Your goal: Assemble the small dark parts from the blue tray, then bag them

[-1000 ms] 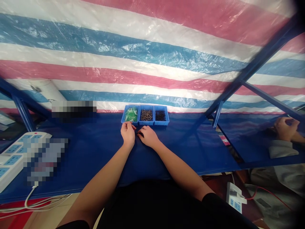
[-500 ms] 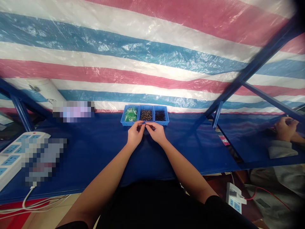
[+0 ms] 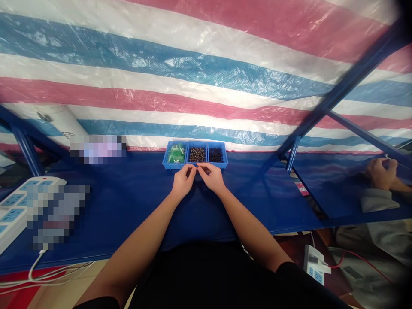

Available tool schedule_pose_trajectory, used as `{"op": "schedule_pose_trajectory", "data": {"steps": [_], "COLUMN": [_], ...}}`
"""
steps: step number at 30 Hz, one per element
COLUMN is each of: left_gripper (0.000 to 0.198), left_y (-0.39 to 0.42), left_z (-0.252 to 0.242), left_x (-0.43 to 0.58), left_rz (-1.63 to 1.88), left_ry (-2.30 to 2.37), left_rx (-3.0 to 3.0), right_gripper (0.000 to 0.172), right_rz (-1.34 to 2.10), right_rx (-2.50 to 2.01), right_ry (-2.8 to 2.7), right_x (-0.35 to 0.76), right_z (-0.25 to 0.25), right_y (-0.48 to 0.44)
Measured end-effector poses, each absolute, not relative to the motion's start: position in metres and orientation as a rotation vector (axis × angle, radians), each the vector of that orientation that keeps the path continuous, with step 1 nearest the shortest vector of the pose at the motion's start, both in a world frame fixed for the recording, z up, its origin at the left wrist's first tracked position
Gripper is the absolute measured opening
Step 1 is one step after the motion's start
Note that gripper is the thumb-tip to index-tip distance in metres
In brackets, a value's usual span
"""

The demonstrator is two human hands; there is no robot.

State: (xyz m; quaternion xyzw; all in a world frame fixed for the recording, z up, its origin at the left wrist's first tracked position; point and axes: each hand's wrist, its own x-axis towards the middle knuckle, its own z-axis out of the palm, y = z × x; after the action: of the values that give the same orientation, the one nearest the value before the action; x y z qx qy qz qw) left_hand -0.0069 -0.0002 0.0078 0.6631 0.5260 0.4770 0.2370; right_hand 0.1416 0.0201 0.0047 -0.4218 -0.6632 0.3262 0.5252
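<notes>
My left hand (image 3: 183,179) and my right hand (image 3: 211,177) meet fingertip to fingertip over the blue table, each closed in a pinch. Whatever lies between the fingertips is too small to name. Just beyond them sits a blue bin with three compartments (image 3: 174,166). Its left section holds green-and-white plastic packets (image 3: 176,154). Small brass-coloured and dark pieces (image 3: 197,154) fill the middle one, and small black pieces (image 3: 216,155) lie in the right one.
A white power strip (image 3: 19,201) and a blurred-out flat object (image 3: 61,219) with a cable lie at the left. Blue metal posts (image 3: 309,116) frame the table before a striped plastic sheet (image 3: 193,94). At far right show another person's hands (image 3: 383,174).
My hands stay together in nearly the same place, with only slight finger movement. The whole view has shifted slightly. At far right the other person's hands have moved a little.
</notes>
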Motion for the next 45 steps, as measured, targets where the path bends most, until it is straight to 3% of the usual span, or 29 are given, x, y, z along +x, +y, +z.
{"op": "schedule_pose_trajectory", "data": {"steps": [10,45], "left_gripper": [0.024,0.026], "left_y": [0.0026,0.0001], "left_z": [0.0038,0.0062], "left_x": [-0.0076,-0.0069], "left_rz": [1.348,1.320], "left_ry": [1.462,1.399], "left_rx": [1.832,1.802], "right_gripper": [0.025,0.027], "right_rz": [0.932,0.968], "right_rx": [-0.983,-0.956], "right_ry": [-1.519,-1.460], "right_x": [0.1389,0.1379], "right_z": [0.0049,0.0053], "right_y": [0.0191,0.0184]}}
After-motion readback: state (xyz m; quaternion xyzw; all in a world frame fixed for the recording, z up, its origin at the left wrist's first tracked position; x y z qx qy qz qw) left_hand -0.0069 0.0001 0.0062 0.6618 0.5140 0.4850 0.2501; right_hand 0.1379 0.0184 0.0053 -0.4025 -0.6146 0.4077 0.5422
